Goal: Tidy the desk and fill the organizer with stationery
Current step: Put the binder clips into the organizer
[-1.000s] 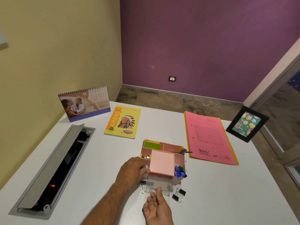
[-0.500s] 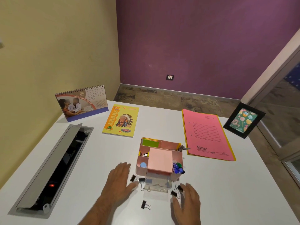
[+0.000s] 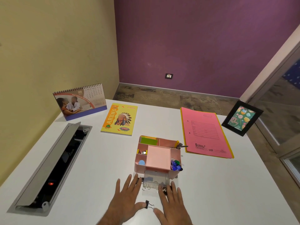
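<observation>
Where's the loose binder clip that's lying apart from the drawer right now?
Head view, bottom centre: the binder clip lies on the white desk between the left hand and right hand, nearer than the organizer's clear drawer.

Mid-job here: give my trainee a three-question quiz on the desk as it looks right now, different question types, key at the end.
1. True or false: the left hand and right hand both lie flat with fingers spread on the desk.
2. The loose binder clip lies: A) inside the pink organizer, B) on the desk between the two thumbs, C) on the pink folder.
3. Fill in: the organizer's clear drawer is pulled ____ toward the person.

Key: 1 true; 2 B; 3 out.
</observation>
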